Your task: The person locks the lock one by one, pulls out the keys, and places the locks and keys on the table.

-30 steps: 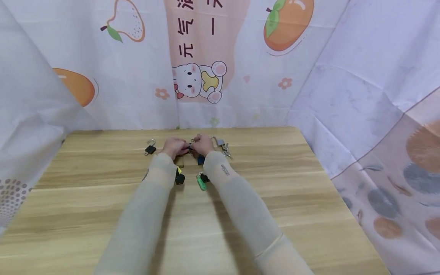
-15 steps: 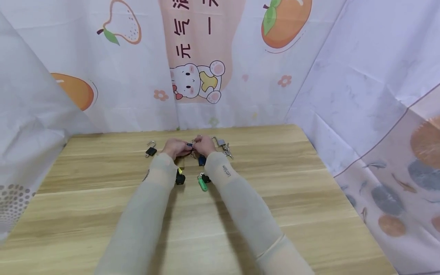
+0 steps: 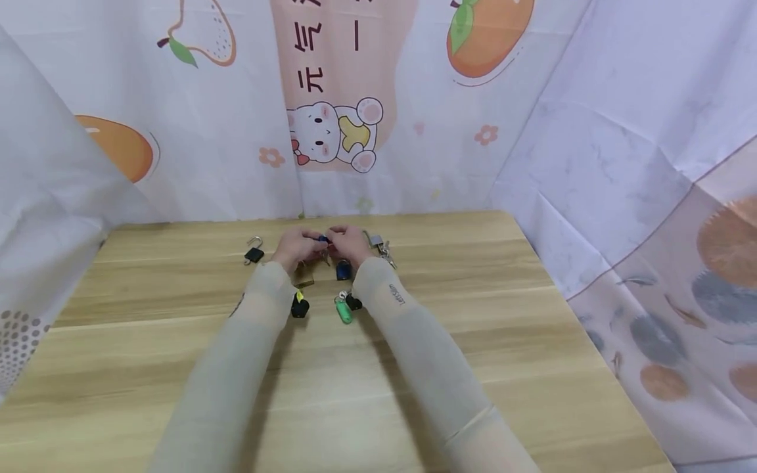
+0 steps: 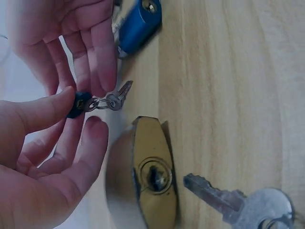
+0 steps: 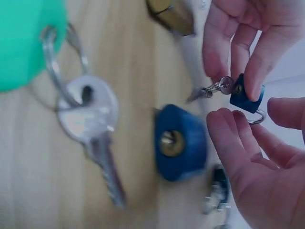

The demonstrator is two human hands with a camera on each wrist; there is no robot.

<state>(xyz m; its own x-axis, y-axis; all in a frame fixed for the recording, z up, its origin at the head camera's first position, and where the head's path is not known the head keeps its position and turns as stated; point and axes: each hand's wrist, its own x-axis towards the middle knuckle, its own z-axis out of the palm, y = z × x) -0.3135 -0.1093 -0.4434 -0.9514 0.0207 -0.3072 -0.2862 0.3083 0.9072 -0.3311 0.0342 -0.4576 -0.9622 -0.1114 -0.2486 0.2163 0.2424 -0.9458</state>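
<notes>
My left hand (image 3: 297, 247) pinches a small blue padlock (image 5: 248, 95) between thumb and forefinger. One key is at its keyhole, and further keys (image 4: 112, 101) dangle from the ring. My right hand (image 3: 350, 244) is right beside it; its thumb and loosely bent fingers stand apart around the silver shackle (image 5: 259, 117). On the table below lie a brass padlock (image 4: 155, 176), near the left hand, and a larger blue padlock (image 5: 183, 143), near the right. A loose key (image 4: 259, 207) lies by the brass padlock.
An open black padlock (image 3: 254, 254) lies to the left, a grey padlock (image 3: 376, 241) with keys to the right. Closer in are a black padlock (image 3: 299, 306) with a yellow tag and a green key tag (image 3: 343, 311). A printed curtain (image 3: 414, 177) hangs behind the wooden table (image 3: 473, 295).
My hands have drawn closer together and turned a little around the small padlock. The silver shackle seen between them earlier is now hidden in the head view, which has shifted slightly.
</notes>
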